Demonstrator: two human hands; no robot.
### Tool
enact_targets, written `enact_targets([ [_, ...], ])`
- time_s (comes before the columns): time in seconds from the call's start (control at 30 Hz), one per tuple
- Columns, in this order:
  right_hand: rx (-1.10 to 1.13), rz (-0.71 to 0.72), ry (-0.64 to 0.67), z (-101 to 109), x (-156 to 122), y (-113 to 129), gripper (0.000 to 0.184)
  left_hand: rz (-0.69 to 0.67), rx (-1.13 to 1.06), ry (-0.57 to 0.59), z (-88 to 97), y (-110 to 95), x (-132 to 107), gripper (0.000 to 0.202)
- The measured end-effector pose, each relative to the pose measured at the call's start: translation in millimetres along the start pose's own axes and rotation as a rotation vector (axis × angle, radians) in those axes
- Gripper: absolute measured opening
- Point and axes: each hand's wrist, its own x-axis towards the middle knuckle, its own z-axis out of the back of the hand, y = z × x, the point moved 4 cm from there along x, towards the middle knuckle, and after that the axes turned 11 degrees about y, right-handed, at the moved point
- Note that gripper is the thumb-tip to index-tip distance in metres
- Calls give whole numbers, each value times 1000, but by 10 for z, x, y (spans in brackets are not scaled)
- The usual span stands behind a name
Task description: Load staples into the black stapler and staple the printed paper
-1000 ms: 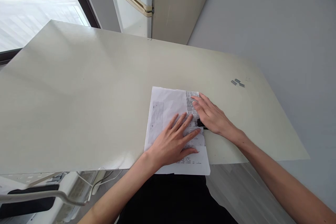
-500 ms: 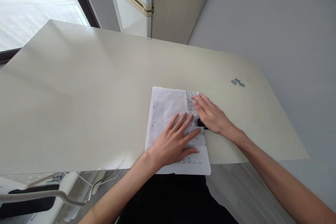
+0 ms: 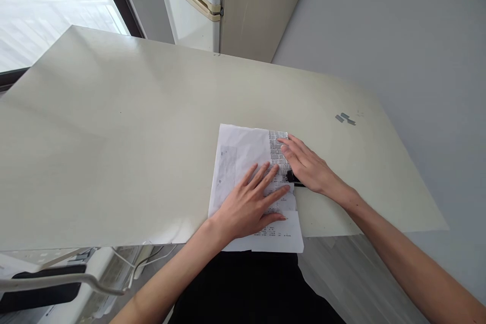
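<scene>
Printed white paper sheets point(image 3: 231, 136) lie at the table's front edge, the near end reaching over it. My left hand point(image 3: 250, 207) rests flat on them, fingers spread. At their right edge is a black stapler point(image 3: 290, 177), its front end over the paper and most of it hidden under my right hand. My right hand point(image 3: 306, 164) lies over the stapler with its fingers stretched out towards the upper left, the tips at the paper's right edge. How firmly the palm presses on the stapler I cannot tell.
Several small grey strips point(image 3: 345, 119) lie to the right on the cream table point(image 3: 132, 136). A fridge point(image 3: 197, 25) stands beyond the far edge, a grey wall point(image 3: 398, 35) to the right. White cables point(image 3: 94, 283) and a black object point(image 3: 41, 291) are at the lower left.
The stapler and my right hand have shifted very slightly right relative to the paper. My left hand keeps its place on the sheets.
</scene>
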Motion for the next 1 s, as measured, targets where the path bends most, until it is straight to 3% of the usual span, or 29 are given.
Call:
enact_targets([
  [0.63, 101, 20, 43, 26, 31, -89, 70, -2, -14, 16, 17, -6, 3, 66],
  [1.0, 16, 2, -26, 7, -3, -14, 63, 6, -1, 26, 39, -24, 11, 67],
])
